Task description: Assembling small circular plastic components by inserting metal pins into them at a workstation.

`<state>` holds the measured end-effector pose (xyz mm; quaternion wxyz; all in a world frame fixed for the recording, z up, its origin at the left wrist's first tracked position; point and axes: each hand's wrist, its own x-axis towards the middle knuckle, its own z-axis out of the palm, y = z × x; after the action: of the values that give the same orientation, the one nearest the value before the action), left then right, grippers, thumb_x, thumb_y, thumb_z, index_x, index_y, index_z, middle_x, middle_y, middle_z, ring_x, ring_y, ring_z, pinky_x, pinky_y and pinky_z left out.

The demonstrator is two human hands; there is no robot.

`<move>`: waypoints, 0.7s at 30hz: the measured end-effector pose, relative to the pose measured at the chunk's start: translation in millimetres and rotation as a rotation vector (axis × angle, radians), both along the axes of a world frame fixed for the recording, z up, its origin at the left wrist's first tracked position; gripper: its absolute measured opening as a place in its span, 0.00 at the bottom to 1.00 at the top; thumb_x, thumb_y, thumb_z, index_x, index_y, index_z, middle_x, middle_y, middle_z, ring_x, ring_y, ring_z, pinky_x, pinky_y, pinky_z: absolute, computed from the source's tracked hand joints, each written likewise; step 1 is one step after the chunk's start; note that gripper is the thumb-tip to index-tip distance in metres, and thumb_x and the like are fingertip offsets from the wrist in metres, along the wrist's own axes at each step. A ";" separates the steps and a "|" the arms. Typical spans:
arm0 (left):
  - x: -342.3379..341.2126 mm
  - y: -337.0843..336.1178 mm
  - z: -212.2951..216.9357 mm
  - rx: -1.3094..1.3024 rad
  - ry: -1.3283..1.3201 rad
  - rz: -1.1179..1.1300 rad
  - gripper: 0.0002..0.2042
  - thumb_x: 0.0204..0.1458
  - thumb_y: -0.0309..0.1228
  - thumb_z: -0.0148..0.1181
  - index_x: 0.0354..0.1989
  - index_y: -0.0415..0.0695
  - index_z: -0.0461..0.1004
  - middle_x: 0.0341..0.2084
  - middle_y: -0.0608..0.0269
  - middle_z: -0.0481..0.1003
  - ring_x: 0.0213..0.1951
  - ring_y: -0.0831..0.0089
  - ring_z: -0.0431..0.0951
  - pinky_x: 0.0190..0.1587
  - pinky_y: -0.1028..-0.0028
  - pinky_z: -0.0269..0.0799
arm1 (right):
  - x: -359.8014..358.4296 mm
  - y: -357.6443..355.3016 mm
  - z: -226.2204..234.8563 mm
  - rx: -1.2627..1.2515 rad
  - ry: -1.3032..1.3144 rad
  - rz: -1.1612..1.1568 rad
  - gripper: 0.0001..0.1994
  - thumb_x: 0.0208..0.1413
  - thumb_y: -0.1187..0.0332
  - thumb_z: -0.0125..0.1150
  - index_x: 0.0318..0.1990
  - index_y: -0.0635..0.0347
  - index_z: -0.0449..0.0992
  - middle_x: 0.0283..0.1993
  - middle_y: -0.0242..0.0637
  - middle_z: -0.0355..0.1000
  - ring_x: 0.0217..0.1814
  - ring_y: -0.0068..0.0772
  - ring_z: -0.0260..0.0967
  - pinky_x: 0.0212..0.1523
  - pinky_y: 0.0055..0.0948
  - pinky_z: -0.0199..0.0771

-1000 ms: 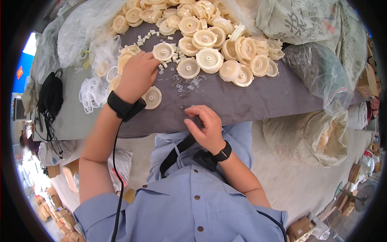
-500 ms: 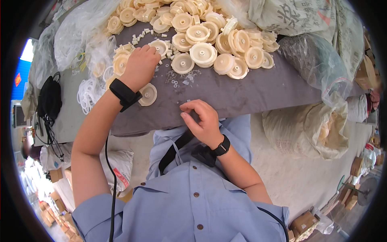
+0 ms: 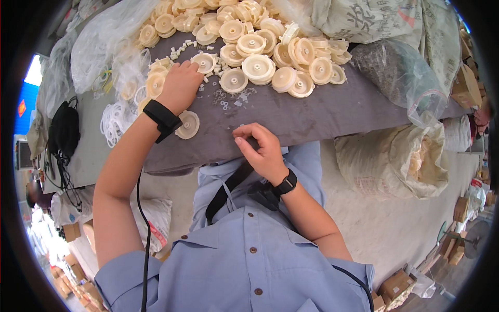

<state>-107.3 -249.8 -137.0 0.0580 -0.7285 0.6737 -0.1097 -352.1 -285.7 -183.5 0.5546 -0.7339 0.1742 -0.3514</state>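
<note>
My left hand (image 3: 182, 86) is over the left part of the table, back upward, its fingers bent down beside a cream plastic wheel (image 3: 206, 63). The fingertips are hidden, so what they grip cannot be made out. Another cream wheel (image 3: 188, 125) lies flat by my left wrist. My right hand (image 3: 261, 149) is near the table's front edge, fingers curled and thumb close to the index finger; anything between them is too small to name. Small translucent washers (image 3: 225, 104) and short white plastic pieces (image 3: 179, 51) lie scattered between the hands and the wheel pile.
A large heap of cream wheels (image 3: 258, 67) covers the back of the grey cloth-covered table (image 3: 291, 117). White cord loops (image 3: 113, 122) and clear plastic bags (image 3: 104, 52) lie at left. A grey-filled plastic bag (image 3: 387, 67) is at right, with an open woven sack (image 3: 374, 166) below.
The view has shifted slightly, moving the wheels a little left in the picture. My left hand stays beside the same wheel; my right hand has hardly moved, its fingers still curled.
</note>
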 end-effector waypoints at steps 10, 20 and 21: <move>-0.5 6.8 9.6 -0.093 0.071 -0.034 0.05 0.36 0.22 0.58 0.25 0.42 0.74 0.28 0.62 0.69 0.36 0.65 0.69 0.39 0.67 0.65 | -3.2 0.3 0.3 0.076 0.050 0.072 0.06 0.52 0.75 0.56 0.38 0.65 0.73 0.35 0.36 0.72 0.36 0.24 0.70 0.39 0.21 0.68; -104.7 43.0 15.9 -0.270 1.015 -0.142 0.09 0.41 0.21 0.62 0.33 0.41 0.74 0.26 0.64 0.72 0.29 0.73 0.72 0.31 0.75 0.68 | 0.7 -1.4 -0.4 0.605 -0.152 0.082 0.09 0.54 0.75 0.56 0.42 0.66 0.73 0.32 0.30 0.72 0.34 0.17 0.69 0.35 0.18 0.70; -107.0 43.0 13.4 -0.282 1.144 -0.042 0.09 0.41 0.22 0.62 0.33 0.41 0.73 0.27 0.64 0.72 0.29 0.74 0.72 0.31 0.75 0.68 | -0.1 -2.0 -1.1 0.604 -0.150 0.080 0.09 0.54 0.75 0.56 0.42 0.66 0.73 0.32 0.30 0.72 0.34 0.17 0.69 0.35 0.18 0.70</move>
<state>-214.3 -206.8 -123.6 -0.4143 -0.6592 0.5911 0.2108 -352.2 -287.7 -184.6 0.7724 -0.5141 0.2002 -0.3148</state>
